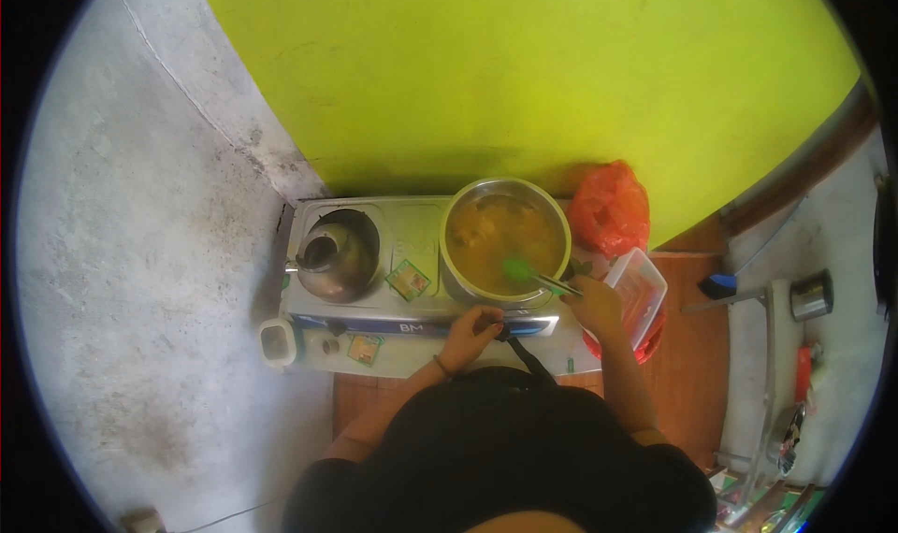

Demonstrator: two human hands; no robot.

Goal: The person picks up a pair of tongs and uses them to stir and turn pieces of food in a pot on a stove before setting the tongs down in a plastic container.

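A large metal pot (449, 269) of yellow-brown broth (496, 243) with chunks in it stands on the right burner of a two-burner gas stove (412, 238). My right hand (595, 307) is closed round the metal handle of a green-headed cooking spoon (547, 281), its head dipping into the broth; the exact head shape is blurred. At the stove's front panel, my left hand (470, 337) has its fingers curled at the right black stove knob (506, 331).
A kettle-like metal pot (341, 273) sits on the left burner. Seasoning packets (408, 280) lie on the stove and ledge. A red plastic bag (610, 208) and clear plastic container (644, 295) stand right of the pot. A white-lidded container (278, 342) is at far left.
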